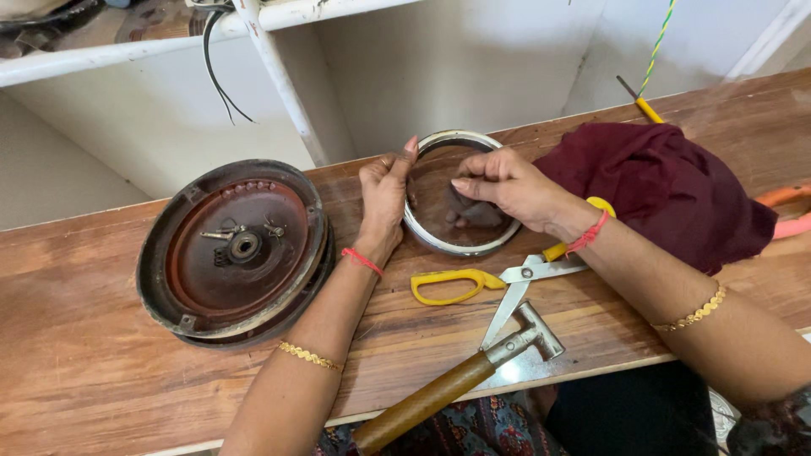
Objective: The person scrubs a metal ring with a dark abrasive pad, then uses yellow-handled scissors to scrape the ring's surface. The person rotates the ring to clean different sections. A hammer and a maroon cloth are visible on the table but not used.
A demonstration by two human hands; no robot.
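Both hands hold a metal ring (460, 192) upright at the far middle of the tabletop (101, 371): left hand (384, 198) and right hand (507, 186) pinched on its rim. Scissors (498, 279) and hammer (460, 380) lie unused nearby; the round plate (236, 249) sits left, apart.

Single view only, head-worn camera. Looked steeply down and forward from above near edge of wooden bench (101, 371), facing wall and white shelf frame (279, 76) beyond far edge. Sat close: forearms entered from bottom, left hand (384, 198) and right hand (511, 186) near frame centre. Bench ran slantwise, right end higher. No second view, so nothing shared.
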